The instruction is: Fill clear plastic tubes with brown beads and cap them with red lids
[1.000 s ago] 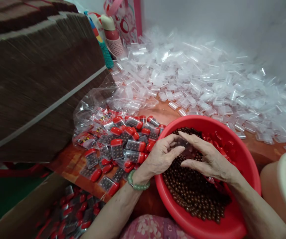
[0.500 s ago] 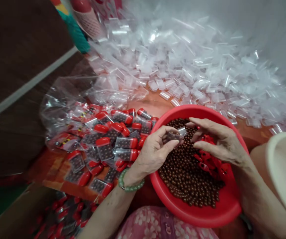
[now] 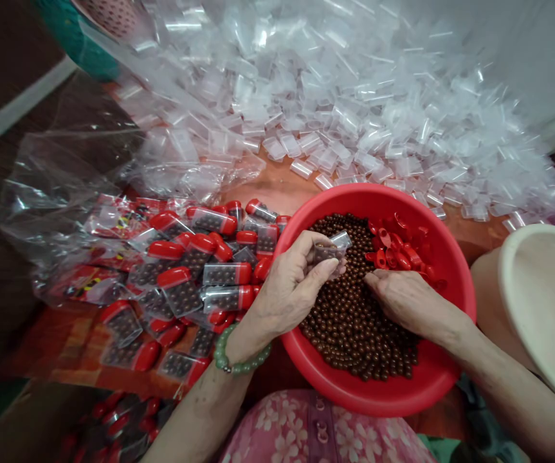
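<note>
My left hand [image 3: 284, 286], with a green bead bracelet [image 3: 241, 360] at the wrist, grips a small clear plastic case [image 3: 331, 249] between thumb and fingers. Some brown balls show inside this case. Under both hands is a red basin [image 3: 301, 366] holding a heap of shiny brown balls [image 3: 354, 347]. Small red caps [image 3: 405, 247] lie in its far right part. My right hand [image 3: 409, 299] is down in the basin, between the balls and the caps. Its fingers are curled together, and what they hold, if anything, is hidden.
Filled red-capped cases [image 3: 226, 273] lie left of the basin beside a clear plastic bag [image 3: 69, 167]. Many clear cases [image 3: 335, 109] are piled behind. A cream bucket [image 3: 509, 270] stands at right. More filled cases [image 3: 118, 424] sit lower left.
My right hand has moved away from the clear case and down into the basin, its fingers closing. My left hand still holds the case. The view has shifted downward and to the right.
</note>
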`<state>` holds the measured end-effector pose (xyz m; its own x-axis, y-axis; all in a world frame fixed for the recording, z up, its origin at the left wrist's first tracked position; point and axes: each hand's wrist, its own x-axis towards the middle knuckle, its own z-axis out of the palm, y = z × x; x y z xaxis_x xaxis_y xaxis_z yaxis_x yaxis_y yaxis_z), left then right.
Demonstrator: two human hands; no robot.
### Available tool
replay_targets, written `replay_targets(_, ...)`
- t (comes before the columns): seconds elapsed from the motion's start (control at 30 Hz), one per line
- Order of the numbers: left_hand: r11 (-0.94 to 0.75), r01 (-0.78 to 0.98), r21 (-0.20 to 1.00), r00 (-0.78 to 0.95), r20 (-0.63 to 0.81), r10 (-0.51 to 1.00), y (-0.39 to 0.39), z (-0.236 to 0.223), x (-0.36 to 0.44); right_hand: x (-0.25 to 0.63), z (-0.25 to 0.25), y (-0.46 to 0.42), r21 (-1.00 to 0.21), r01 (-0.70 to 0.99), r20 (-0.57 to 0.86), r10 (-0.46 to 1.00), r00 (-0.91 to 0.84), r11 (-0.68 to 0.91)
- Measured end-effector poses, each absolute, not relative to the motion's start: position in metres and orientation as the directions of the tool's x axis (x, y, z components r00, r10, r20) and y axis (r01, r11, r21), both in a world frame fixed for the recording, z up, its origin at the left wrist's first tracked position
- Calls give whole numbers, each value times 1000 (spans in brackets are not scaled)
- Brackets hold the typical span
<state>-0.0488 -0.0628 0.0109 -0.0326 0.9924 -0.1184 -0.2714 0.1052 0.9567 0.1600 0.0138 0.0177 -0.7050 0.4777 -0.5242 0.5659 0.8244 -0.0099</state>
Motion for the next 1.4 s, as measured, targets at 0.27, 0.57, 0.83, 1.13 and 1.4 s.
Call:
replay_targets(0.27, 111, -154, 982, 27, -108, 994, -63, 3, -52, 185, 28, 34, -817, 517, -192, 724, -663, 257)
replay_targets(0.57, 102, -10, 995, 188, -98, 977, -66, 15, -53, 139, 31, 35, -991, -123, 91, 926, -366, 48)
replay_targets(0.83, 133, -97, 986, 178, -115, 977, -67, 9, -54, 119, 24, 25, -980, -133, 187, 922, -340, 149)
replay_targets(1.13, 166, -234, 958, 141, -135, 981, -65, 12, -54, 135, 39, 20, -895, 142, 342, 855, -390, 422)
replay_targets(1.4, 126, -143, 982, 115, -110, 987, -65, 11, -56, 143, 47, 26, -722, 275, 309, 651, -693, 635)
